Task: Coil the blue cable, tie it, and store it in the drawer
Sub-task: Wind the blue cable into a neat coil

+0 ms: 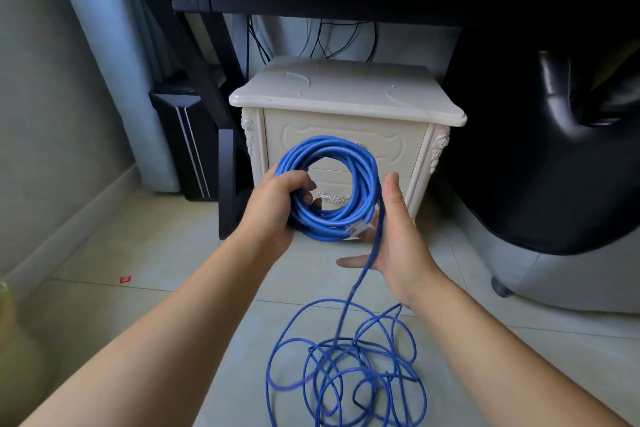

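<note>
- The blue cable (pixel 363 170) is partly wound: a thick round coil, held up in front of the white cabinet (pixel 346 90).
- The left hand (pixel 277 204) grips the coil's left side, fingers curled through the ring.
- The right hand (pixel 398 239) is flat and relaxed, gripping nothing; one strand runs across its palm.
- That strand drops to loose loops on the tiled floor (pixel 173 288).
- The drawers (pixel 391 146) are closed, with a black chair (pixel 536 166) to the right.
</note>
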`<state>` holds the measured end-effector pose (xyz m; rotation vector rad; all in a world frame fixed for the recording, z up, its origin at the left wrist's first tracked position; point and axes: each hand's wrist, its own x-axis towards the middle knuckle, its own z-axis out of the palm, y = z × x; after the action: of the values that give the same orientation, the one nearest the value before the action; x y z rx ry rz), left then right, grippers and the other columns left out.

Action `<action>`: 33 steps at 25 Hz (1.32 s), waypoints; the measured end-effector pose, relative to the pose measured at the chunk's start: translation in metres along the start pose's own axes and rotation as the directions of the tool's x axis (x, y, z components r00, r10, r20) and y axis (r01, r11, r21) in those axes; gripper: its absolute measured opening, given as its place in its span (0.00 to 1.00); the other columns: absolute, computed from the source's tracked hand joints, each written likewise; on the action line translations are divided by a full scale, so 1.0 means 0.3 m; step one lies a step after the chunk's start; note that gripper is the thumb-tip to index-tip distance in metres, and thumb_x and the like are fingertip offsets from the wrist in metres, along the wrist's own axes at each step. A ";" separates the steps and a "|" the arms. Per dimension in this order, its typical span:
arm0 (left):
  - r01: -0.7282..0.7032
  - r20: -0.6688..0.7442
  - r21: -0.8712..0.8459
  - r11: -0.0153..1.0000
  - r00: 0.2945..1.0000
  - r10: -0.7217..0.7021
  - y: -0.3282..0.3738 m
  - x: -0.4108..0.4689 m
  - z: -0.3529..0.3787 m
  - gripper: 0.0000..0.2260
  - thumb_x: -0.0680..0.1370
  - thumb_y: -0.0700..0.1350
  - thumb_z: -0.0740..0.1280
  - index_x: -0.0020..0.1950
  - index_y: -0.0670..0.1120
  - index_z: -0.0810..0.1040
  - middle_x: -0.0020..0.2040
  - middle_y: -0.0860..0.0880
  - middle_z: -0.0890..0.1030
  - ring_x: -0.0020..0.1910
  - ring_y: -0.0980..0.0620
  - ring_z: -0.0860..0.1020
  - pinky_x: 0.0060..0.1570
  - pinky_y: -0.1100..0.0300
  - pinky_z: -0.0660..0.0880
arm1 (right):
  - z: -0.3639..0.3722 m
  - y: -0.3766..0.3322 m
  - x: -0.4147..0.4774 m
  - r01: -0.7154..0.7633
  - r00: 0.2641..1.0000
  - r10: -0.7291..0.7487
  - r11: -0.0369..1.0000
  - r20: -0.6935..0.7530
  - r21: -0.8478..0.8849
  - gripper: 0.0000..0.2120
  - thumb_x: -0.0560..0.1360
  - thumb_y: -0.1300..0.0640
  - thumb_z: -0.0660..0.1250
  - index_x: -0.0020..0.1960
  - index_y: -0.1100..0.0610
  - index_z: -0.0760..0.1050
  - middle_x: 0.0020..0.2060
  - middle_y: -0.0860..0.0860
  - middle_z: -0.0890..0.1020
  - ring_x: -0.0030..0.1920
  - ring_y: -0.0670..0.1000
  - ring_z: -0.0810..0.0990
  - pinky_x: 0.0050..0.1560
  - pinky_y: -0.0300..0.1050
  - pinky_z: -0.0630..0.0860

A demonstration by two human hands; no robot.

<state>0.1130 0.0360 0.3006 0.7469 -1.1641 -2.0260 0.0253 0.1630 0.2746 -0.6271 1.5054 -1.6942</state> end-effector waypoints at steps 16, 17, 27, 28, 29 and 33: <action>-0.083 0.190 0.444 0.892 0.982 -0.003 -0.040 -0.040 0.022 0.19 0.73 0.36 0.71 0.62 0.49 0.76 0.51 0.50 0.82 0.47 0.52 0.80 0.49 0.60 0.74 | -0.084 -0.036 0.033 0.127 0.947 -0.224 0.920 -0.232 -0.370 0.16 0.64 0.65 0.69 0.48 0.52 0.76 0.38 0.52 0.78 0.39 0.52 0.77 0.43 0.48 0.76; -0.208 0.246 0.554 0.806 0.966 0.080 -0.034 -0.039 0.012 0.24 0.72 0.35 0.71 0.66 0.52 0.74 0.52 0.52 0.81 0.47 0.54 0.81 0.47 0.64 0.75 | -0.081 -0.036 0.024 0.139 0.952 -0.257 0.846 -0.166 -0.515 0.16 0.65 0.66 0.69 0.49 0.51 0.75 0.38 0.51 0.78 0.37 0.51 0.75 0.40 0.45 0.74; -0.479 0.462 0.860 0.178 0.877 0.132 -0.075 -0.051 0.018 0.07 0.72 0.41 0.67 0.49 0.46 0.73 0.39 0.51 0.77 0.36 0.52 0.74 0.32 0.63 0.67 | -0.060 -0.056 -0.008 0.157 0.968 -0.249 0.549 0.018 -0.821 0.17 0.68 0.56 0.70 0.52 0.44 0.68 0.37 0.46 0.77 0.37 0.52 0.75 0.40 0.48 0.74; -0.447 0.429 0.864 0.231 0.894 0.128 -0.073 -0.048 0.020 0.06 0.72 0.41 0.67 0.48 0.45 0.73 0.37 0.51 0.77 0.34 0.53 0.73 0.31 0.62 0.68 | -0.067 -0.064 -0.002 0.139 0.975 -0.221 0.593 0.005 -0.793 0.19 0.67 0.53 0.72 0.54 0.42 0.69 0.39 0.46 0.78 0.38 0.50 0.76 0.42 0.46 0.74; -0.399 0.384 0.862 0.311 0.916 0.111 -0.071 -0.044 0.019 0.06 0.72 0.40 0.67 0.47 0.44 0.74 0.35 0.51 0.76 0.32 0.52 0.72 0.32 0.61 0.70 | -0.075 -0.075 0.000 0.118 0.983 -0.182 0.639 0.000 -0.760 0.23 0.66 0.50 0.74 0.57 0.40 0.70 0.43 0.44 0.78 0.41 0.46 0.77 0.46 0.45 0.74; -0.102 0.124 0.668 0.738 0.992 0.026 -0.055 -0.013 0.009 0.06 0.72 0.36 0.67 0.47 0.42 0.77 0.32 0.48 0.75 0.32 0.48 0.74 0.44 0.48 0.79 | -0.098 -0.096 -0.005 0.075 0.996 -0.090 0.838 0.000 -0.541 0.33 0.58 0.36 0.76 0.62 0.35 0.72 0.53 0.39 0.82 0.52 0.43 0.83 0.56 0.50 0.80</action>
<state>0.1090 0.0466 0.2876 0.9205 -2.0087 -1.5707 -0.0032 0.1820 0.2975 -0.9768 2.0223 -1.3271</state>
